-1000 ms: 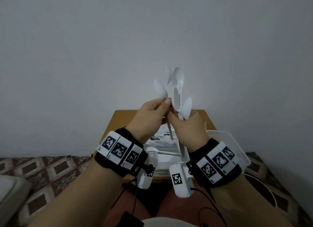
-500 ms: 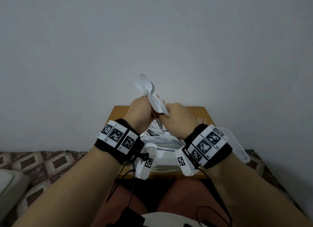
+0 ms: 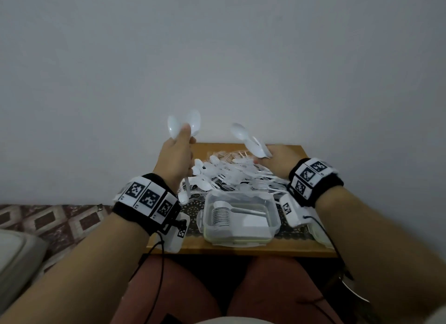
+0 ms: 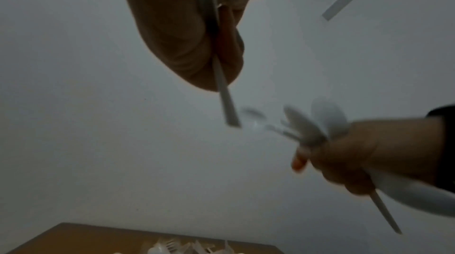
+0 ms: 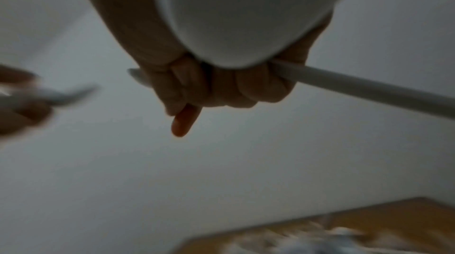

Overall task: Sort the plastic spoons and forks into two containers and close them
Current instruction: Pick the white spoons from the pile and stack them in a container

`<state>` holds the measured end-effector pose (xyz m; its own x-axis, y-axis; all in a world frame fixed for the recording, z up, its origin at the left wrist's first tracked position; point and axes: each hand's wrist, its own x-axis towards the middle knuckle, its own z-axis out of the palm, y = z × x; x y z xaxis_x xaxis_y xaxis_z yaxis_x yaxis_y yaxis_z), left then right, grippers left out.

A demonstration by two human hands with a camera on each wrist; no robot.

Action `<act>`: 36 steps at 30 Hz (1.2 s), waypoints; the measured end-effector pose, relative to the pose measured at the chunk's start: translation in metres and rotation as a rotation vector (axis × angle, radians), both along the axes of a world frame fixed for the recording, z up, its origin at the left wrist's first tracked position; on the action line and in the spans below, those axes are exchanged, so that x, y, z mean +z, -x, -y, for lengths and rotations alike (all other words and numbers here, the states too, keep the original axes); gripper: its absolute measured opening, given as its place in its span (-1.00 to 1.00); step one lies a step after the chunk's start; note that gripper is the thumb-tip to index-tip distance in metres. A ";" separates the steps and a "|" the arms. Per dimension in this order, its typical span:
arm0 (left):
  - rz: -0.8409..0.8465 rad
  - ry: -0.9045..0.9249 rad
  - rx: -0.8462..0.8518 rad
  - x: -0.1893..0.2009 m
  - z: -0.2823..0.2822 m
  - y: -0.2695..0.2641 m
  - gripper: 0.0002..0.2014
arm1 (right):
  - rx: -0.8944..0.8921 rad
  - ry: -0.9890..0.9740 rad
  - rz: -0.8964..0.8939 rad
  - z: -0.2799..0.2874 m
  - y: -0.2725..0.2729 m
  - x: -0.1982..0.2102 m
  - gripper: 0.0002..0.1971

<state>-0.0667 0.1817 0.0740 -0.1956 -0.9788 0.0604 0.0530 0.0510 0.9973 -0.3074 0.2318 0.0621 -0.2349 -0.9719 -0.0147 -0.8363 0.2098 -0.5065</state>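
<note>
**Spoons held in both hands above the table**

Spoons fill both our hands, raised over the wooden table [image 3: 311, 248]. Our left hand [image 3: 175, 158] curls around a small bunch of spoons [image 3: 184, 127], bowls up and fanned apart above the thumb, with handles sticking out below the palm toward the table. Our right hand [image 3: 277, 159] grips another bunch of spoons [image 3: 251, 141], their bowls tilted up and to the left, away from the wrist. In the left wrist view the fingers [image 4: 187, 44] close around a handle, and in the right wrist view the curled fingers [image 5: 221, 85] wrap a handle that runs off to the right; that view is blurred.

On the table, between our two hands and farther back toward the wall [image 3: 217, 46], lies a loose pile of white plastic cutlery [image 3: 231, 174], spoons and forks mixed together. At the near edge of the table, in front of the pile, stands an open clear container [image 3: 272, 217]; inside it a row of nested spoons [image 3: 220, 215] sits against its left side. A second clear container [image 3: 318, 236] shows at the table's right edge, mostly hidden behind our right wrist, so we cannot tell what is in it.
</note>
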 end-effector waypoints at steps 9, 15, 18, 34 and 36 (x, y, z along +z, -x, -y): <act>-0.089 0.042 0.014 -0.006 0.018 -0.013 -0.64 | -0.039 -0.517 -0.513 0.061 0.065 -0.082 -0.61; -0.062 0.092 0.011 -0.012 0.032 -0.008 -0.73 | 0.045 -0.697 -0.646 0.088 0.076 -0.123 -0.51; -0.076 0.087 0.010 -0.017 0.035 -0.006 -0.71 | 0.081 -0.713 -0.686 0.095 0.080 -0.134 -0.75; -0.083 0.083 -0.024 -0.017 0.030 0.008 -0.79 | 0.015 -0.177 -0.003 0.078 0.085 -0.055 -0.76; -0.079 0.097 -0.078 -0.015 0.023 0.011 -0.78 | -0.002 -0.047 0.104 0.066 0.073 -0.032 -0.76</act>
